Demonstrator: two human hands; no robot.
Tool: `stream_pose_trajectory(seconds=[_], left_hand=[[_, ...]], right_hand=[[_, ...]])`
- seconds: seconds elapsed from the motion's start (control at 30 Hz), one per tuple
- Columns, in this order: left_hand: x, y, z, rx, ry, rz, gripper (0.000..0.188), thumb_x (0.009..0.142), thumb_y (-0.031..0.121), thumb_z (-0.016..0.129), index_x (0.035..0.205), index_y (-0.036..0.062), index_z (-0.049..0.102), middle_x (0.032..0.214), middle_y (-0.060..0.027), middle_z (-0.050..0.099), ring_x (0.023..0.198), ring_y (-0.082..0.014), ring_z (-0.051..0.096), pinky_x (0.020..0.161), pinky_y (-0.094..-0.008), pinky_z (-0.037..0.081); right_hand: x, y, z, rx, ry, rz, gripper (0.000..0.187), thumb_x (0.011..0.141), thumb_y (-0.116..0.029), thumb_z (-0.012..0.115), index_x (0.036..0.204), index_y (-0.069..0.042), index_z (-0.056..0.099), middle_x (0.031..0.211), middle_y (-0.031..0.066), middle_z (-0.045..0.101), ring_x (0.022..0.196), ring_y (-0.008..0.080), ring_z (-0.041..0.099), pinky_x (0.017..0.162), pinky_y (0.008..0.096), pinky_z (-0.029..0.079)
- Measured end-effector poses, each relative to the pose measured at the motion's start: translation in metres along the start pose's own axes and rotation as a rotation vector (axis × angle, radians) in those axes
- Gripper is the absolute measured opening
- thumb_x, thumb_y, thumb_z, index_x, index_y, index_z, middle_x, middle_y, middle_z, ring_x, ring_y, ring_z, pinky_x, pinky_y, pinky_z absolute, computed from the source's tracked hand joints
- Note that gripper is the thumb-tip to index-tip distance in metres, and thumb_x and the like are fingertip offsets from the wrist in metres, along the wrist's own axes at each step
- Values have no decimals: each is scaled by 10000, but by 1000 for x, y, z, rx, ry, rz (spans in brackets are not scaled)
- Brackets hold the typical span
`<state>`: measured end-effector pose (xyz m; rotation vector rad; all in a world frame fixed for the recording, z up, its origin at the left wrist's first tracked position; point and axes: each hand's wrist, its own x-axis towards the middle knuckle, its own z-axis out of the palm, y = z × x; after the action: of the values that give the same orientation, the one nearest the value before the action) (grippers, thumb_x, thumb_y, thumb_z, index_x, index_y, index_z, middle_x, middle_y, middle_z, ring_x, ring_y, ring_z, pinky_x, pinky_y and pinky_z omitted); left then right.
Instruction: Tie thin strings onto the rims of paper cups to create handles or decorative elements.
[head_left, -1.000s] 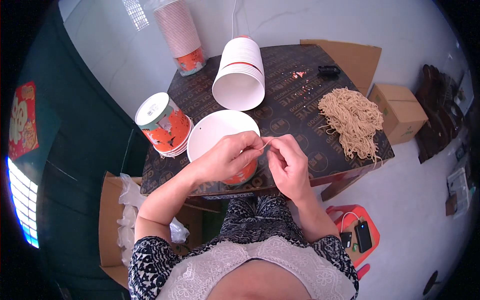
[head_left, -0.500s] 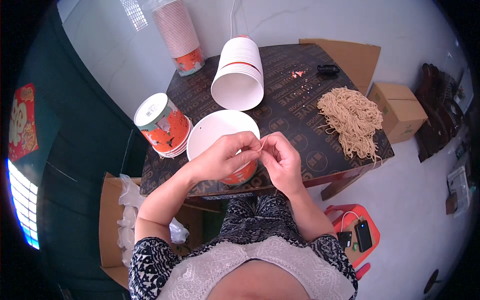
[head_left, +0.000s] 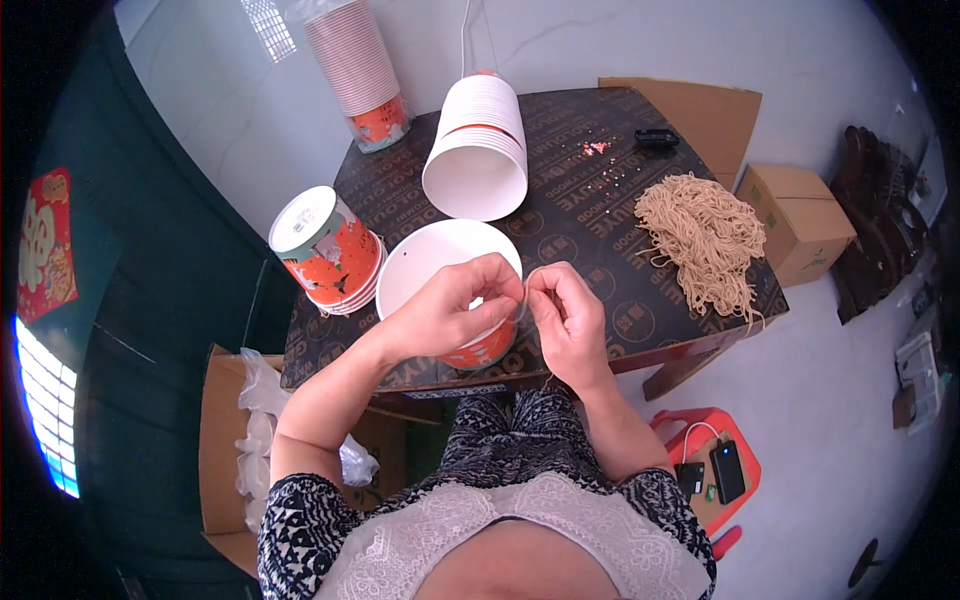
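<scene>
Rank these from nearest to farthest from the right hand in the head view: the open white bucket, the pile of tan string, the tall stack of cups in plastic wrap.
From the right hand:
1. Open white bucket, just to its left, at the table's near edge.
2. Pile of tan string, off to the right on the table.
3. Tall stack of cups, at the far left corner of the table.

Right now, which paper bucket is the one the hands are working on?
The open white bucket standing upright at the table's near edge. The left hand grips its rim and the right hand pinches a tan string there. The other buckets sit apart, untouched.
</scene>
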<state>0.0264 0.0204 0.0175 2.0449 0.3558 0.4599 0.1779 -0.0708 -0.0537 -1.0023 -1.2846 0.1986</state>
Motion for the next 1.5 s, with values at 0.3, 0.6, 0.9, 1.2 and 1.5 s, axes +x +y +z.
stream_pose_trajectory(seconds=[0.3,0.6,0.9,1.2,1.5], left_hand=[[-2,7,3,-84,18,19,268,897,-40,529,1162,-33,566,906,-46,641,877,-116,608,822,-292,510],[-3,7,6,277,174,48,175,853,-54,626,1022,-41,667,825,-114,675,672,-164,658,628,-290,538],[-14,6,1,978,191,184,84,885,66,601,887,-19,600,761,-184,636,718,-373,667,622,-436,535],[-5,8,-13,670,89,-15,169,913,97,617,1035,-18,641,908,-190,675,826,-317,670,720,-376,528],[10,2,-20,266,-365,-103,335,882,80,588,1192,-41,622,1109,-191,680,1046,-281,636,941,-354,467]], right_hand=[[-10,-4,-2,362,44,126,154,945,8,554,1086,52,598,951,32,576,739,38,513,643,190,417],[-17,-7,-4,654,27,261,147,981,-5,527,1085,75,593,1023,54,590,885,60,532,811,200,438],[-18,-4,-1,595,70,236,201,974,-91,561,1118,45,596,858,9,559,641,9,383,529,170,286],[-19,-3,-1,628,63,251,208,979,-84,543,1130,52,586,854,11,558,613,10,372,519,167,269],[-27,0,-10,364,120,236,147,960,-49,514,873,27,606,899,72,600,568,37,472,468,175,335]])
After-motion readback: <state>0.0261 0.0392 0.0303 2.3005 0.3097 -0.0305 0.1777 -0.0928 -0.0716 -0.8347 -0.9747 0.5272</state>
